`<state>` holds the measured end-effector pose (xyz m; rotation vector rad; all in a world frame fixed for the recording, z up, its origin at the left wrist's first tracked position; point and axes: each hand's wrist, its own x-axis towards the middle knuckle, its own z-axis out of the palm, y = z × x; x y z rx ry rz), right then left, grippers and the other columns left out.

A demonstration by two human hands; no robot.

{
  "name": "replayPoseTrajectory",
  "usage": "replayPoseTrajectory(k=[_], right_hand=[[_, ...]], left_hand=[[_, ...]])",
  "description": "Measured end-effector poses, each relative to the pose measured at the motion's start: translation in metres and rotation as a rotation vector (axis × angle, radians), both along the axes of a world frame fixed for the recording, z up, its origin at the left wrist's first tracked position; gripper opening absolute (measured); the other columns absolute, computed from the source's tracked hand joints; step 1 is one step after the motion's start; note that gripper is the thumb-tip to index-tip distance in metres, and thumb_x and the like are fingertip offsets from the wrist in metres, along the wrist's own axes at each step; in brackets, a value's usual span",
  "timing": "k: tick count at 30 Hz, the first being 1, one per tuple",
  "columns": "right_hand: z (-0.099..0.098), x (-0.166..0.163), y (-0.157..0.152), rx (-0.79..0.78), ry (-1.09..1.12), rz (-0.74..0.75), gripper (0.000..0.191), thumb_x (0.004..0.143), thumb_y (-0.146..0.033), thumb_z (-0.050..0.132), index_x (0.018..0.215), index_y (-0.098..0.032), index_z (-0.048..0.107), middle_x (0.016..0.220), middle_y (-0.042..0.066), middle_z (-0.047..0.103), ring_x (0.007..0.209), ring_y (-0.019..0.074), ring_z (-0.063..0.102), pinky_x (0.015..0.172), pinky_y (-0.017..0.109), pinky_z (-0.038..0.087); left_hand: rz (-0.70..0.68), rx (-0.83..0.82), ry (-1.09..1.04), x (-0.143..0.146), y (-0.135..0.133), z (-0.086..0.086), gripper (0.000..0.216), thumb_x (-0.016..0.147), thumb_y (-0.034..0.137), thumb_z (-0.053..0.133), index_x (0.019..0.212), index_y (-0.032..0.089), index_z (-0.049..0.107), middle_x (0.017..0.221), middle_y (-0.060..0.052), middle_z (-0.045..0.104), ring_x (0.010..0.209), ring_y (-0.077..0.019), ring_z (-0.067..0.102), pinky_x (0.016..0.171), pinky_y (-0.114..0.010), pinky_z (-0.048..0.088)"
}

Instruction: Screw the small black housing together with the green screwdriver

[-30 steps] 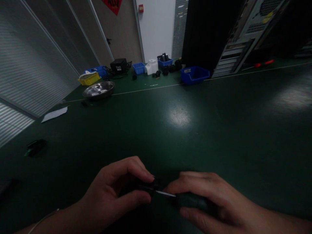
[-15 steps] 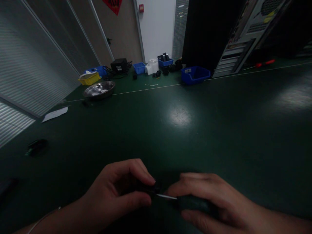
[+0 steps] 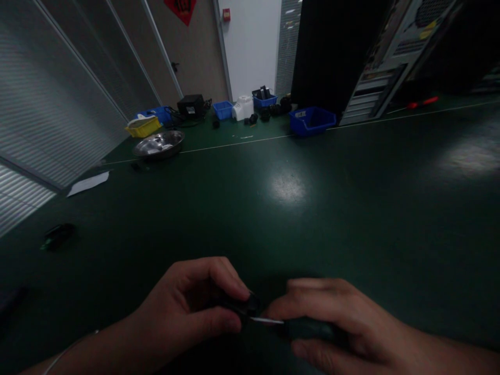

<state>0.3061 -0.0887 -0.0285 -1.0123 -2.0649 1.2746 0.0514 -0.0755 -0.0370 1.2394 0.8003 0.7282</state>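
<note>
- Over the middle of the green surface [image 3: 351, 208], a hand can pass.
- Toward the far edge, the steel bowl [image 3: 167, 151] and the blue bin [image 3: 312, 126] are obstacles.
- Toward the near edge, the thin tool [image 3: 267, 320] bars the gap between the left hand [image 3: 195, 299] and the right hand [image 3: 339, 312].

handle [image 3: 312, 329]: dark green | shaft [image 3: 267, 320]: silver | held part [image 3: 253, 304]: black

On table [image 3: 351, 219] I see basin [image 3: 167, 151] at eleven o'clock, computer case [image 3: 375, 88] at one; tool [image 3: 267, 320] in right hand [image 3: 344, 312].
</note>
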Motion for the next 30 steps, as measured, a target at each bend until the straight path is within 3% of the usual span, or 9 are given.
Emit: replayPoseTrajectory(k=[4,9,11,15,20,26,30], right_hand=[[-0.0040,0.0021,-0.0010,-0.031,0.005,0.024,0.034,0.082,-0.010,0.068,0.108,-0.031,0.075,0.098,0.002,0.079,0.097,0.0205,0.074,0.078,0.022,0.058],[-0.0013,0.0006,-0.0025,-0.056,0.020,0.017,0.035,0.082,-0.010,0.066,0.108,-0.031,0.075,0.092,0.000,0.079,0.080,0.0174,0.075,0.075,0.021,0.058],[-0.0014,0.0004,-0.0031,-0.047,0.013,0.000,0.034,0.082,-0.009,0.066,0.107,-0.031,0.075,0.094,0.000,0.079,0.083,0.0179,0.075,0.073,0.020,0.058],[-0.0042,-0.0002,-0.0015,-0.004,0.044,-0.013,0.033,0.082,-0.010,0.068,0.106,-0.030,0.075,0.101,0.002,0.079,0.094,0.0203,0.074,0.071,0.020,0.059],[-0.0055,-0.0002,-0.0026,-0.004,0.094,0.000,0.046,0.080,-0.006,0.068,0.116,-0.034,0.073,0.094,-0.001,0.079,0.087,0.0186,0.075,0.072,0.020,0.059],[-0.0051,-0.0004,-0.0016,0.009,0.029,-0.049,0.040,0.081,-0.008,0.070,0.112,-0.033,0.074,0.102,0.000,0.079,0.099,0.0208,0.074,0.073,0.019,0.059],[-0.0080,-0.0010,-0.0023,0.017,0.032,-0.052,0.039,0.080,-0.009,0.070,0.111,-0.032,0.074,0.103,0.001,0.079,0.098,0.0206,0.074,0.073,0.019,0.059]], left_hand=[[-0.055,-0.032,-0.004,0.0007,0.0009,0.0008,0.020,0.078,0.011,0.081,0.092,0.025,0.078,0.090,-0.002,0.070,0.083,-0.0167,0.065,0.074,-0.026,0.050],[-0.064,0.004,0.031,-0.0016,0.0004,0.0009,0.018,0.080,0.016,0.079,0.095,0.026,0.076,0.087,0.000,0.065,0.078,-0.0148,0.060,0.070,-0.024,0.048],[-0.065,0.044,0.063,-0.0025,0.0002,0.0010,0.017,0.082,0.016,0.077,0.097,0.025,0.076,0.088,0.000,0.064,0.079,-0.0149,0.059,0.070,-0.024,0.047],[0.051,0.019,0.107,-0.0032,0.0005,0.0011,0.018,0.086,0.016,0.072,0.100,0.026,0.072,0.093,0.000,0.065,0.085,-0.0151,0.062,0.075,-0.023,0.049],[0.209,-0.119,0.030,0.0005,0.0011,0.0020,0.020,0.085,0.012,0.071,0.101,0.024,0.066,0.100,-0.003,0.075,0.097,-0.0188,0.069,0.089,-0.030,0.051],[0.242,-0.074,0.145,0.0024,0.0028,0.0001,0.022,0.080,0.007,0.073,0.095,0.021,0.065,0.089,0.000,0.070,0.081,-0.0142,0.065,0.072,-0.023,0.051],[0.153,-0.035,0.161,-0.0003,0.0058,-0.0042,0.020,0.081,0.014,0.076,0.097,0.023,0.067,0.092,0.001,0.064,0.083,-0.0145,0.062,0.072,-0.023,0.049]])
